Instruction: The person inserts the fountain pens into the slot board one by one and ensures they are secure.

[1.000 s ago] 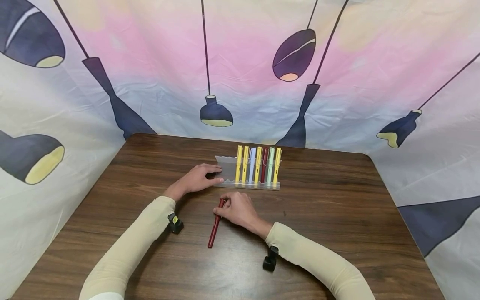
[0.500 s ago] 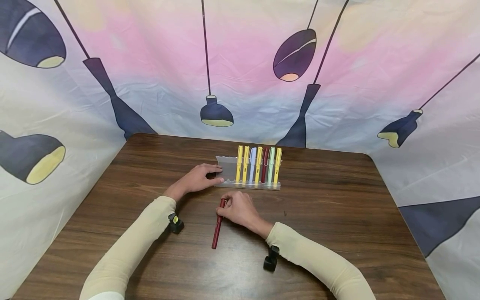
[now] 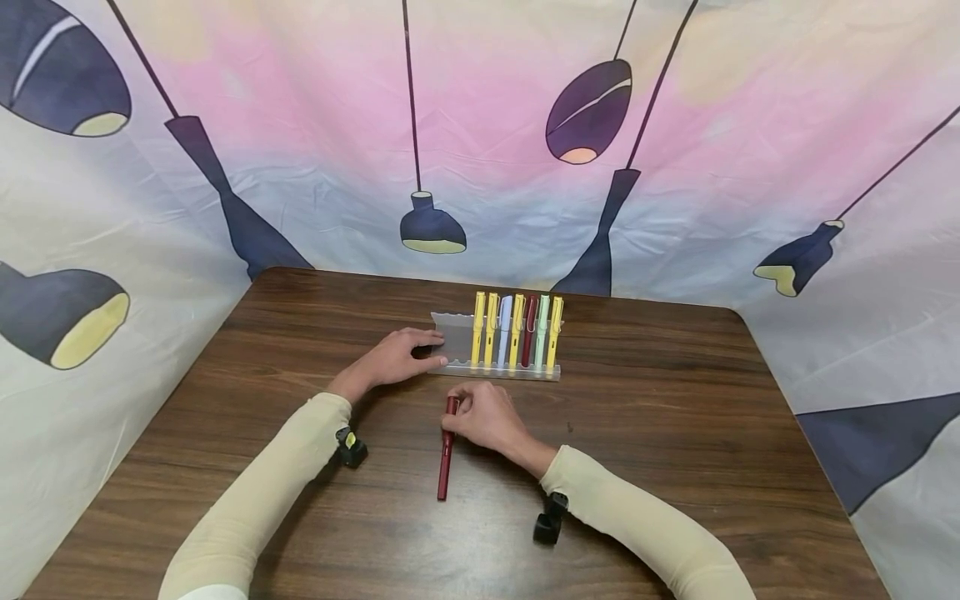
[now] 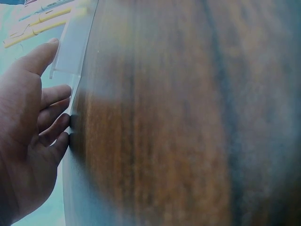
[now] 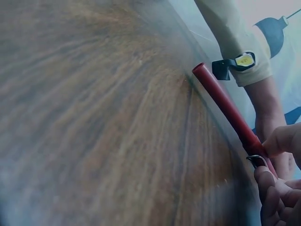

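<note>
A dark red pen [image 3: 445, 467] is pinched by its clip end between the thumb and fingers of my right hand [image 3: 489, 415]. Its other end points toward the front of the table. In the right wrist view the red pen [image 5: 225, 104] slants up from the fingers, its silver clip beside a fingertip. My left hand [image 3: 393, 357] rests at the left end of a clear plastic pen stand [image 3: 452, 337], thumb by the front lip and fingers extended. Several capped pens in yellow, pale blue, dark red and light green lean side by side on the stand's middle and right slots.
The brown wood-grain table [image 3: 660, 417] reaches back to a printed cloth backdrop [image 3: 495, 125] with lamp pictures. In the left wrist view, yellow pens [image 4: 40, 29] show beyond the thumb. A black wrist camera [image 3: 551, 521] sits on the right sleeve.
My right hand has shifted slightly right with the red pen, which has swung from slanted to nearly straight front-to-back. The left hand and the stand have stayed in place.
</note>
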Motion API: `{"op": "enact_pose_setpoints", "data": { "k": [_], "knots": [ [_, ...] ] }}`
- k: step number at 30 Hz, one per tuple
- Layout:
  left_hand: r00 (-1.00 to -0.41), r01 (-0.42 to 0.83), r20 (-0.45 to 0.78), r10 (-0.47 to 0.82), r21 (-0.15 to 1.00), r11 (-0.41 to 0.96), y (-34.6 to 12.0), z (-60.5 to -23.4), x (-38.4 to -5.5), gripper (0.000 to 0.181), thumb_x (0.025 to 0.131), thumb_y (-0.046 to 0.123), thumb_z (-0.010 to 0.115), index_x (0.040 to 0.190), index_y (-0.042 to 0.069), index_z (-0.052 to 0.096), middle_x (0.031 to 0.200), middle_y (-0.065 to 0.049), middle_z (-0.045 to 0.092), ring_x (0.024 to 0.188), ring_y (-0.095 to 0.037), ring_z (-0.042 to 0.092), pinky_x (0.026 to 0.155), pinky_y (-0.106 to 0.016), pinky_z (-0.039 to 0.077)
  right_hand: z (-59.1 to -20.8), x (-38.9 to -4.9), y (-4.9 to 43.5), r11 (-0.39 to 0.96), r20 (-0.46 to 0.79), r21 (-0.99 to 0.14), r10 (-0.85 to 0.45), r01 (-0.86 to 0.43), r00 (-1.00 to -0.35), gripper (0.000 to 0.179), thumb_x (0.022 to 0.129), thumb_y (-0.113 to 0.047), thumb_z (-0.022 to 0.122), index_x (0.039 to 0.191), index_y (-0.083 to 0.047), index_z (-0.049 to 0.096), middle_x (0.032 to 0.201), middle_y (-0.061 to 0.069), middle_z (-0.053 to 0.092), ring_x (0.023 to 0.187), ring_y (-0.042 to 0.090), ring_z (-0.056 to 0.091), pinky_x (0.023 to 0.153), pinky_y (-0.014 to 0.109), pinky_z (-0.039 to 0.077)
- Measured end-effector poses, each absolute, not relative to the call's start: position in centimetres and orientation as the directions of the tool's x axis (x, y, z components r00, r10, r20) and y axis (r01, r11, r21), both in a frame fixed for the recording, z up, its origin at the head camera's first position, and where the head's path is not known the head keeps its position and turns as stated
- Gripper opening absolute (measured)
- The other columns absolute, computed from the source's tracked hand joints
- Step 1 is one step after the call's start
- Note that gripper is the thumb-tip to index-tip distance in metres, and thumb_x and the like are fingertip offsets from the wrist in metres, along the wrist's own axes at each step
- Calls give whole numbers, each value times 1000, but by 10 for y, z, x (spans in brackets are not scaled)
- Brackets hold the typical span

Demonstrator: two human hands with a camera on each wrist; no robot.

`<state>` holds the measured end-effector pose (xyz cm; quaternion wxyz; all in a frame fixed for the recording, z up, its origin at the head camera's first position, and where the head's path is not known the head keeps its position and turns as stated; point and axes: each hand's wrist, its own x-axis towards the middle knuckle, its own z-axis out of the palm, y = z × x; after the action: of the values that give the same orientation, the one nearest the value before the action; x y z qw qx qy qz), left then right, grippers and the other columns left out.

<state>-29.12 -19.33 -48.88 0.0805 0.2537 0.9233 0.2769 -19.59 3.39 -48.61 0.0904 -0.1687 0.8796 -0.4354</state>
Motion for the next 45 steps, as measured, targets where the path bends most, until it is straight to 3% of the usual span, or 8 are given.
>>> {"op": "enact_pose_setpoints", "data": {
  "k": [21, 33, 41, 45],
  "knots": [
    [-863, 411, -25, 505, 545, 731, -193, -490, -293, 67, 99, 59, 59, 145, 10, 60, 155, -10, 50, 147, -35, 39, 118, -57, 32, -465, -206, 75, 591, 60, -769, -314, -245, -947, 39, 85, -17, 79, 121, -3, 73, 64, -9, 66, 49, 6, 53, 55, 26, 47],
    [-861, 425, -6, 509, 541, 726, -193, -488, -291, 67, 99, 58, 59, 144, 9, 60, 154, -12, 51, 146, -36, 41, 118, -56, 32, -447, -218, 80, 582, 155, -760, -269, -288, -951, 40, 84, -14, 76, 124, -9, 74, 70, -7, 69, 51, 8, 55, 48, 26, 41],
    [-861, 424, -5, 509, 544, 724, -193, -489, -291, 67, 99, 59, 59, 143, 9, 61, 153, -11, 52, 146, -35, 41, 118, -56, 33, -435, -225, 76, 547, 186, -781, -254, -300, -949, 42, 88, -16, 76, 129, -11, 71, 72, -6, 69, 53, 10, 61, 49, 26, 44],
    [-861, 427, -3, 509, 540, 725, -193, -488, -290, 68, 99, 59, 59, 143, 9, 61, 153, -11, 52, 146, -36, 41, 118, -57, 33, -431, -228, 74, 523, 188, -799, -252, -297, -949, 41, 89, -15, 75, 129, -10, 70, 72, -4, 68, 57, 19, 70, 54, 27, 50]
  ]
}}
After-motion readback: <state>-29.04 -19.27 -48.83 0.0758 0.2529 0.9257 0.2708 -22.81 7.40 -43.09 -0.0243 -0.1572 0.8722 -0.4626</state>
